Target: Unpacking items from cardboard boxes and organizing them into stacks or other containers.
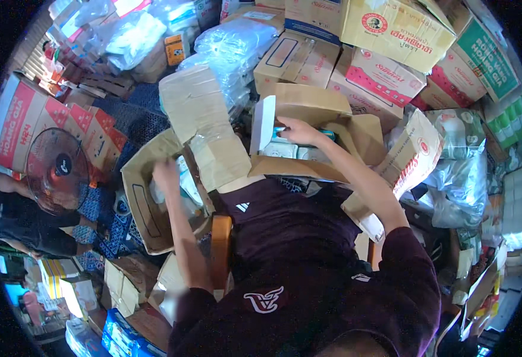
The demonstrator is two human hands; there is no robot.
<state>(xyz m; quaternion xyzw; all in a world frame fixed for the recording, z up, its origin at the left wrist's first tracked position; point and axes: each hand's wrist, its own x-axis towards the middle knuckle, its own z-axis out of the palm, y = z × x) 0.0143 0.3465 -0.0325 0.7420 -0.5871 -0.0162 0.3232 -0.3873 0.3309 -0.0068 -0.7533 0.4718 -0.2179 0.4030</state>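
Note:
My left hand is over the open cardboard box on my left, blurred, its fingers hard to read. White and teal packets lie inside that box, beside the hand. My right hand reaches into a second open carton in front of me, its fingers curled at a small blue-edged item mostly hidden by them. White packs with a teal one behind them lie under this hand. Between the two boxes, a long flattened piece of cardboard rests across my lap.
Stacked cartons rise at the back, with a yellowish carton on top. Clear plastic bags bulge behind the boxes. An electric fan and another person are at the left. An upright carton flap stands by my right arm.

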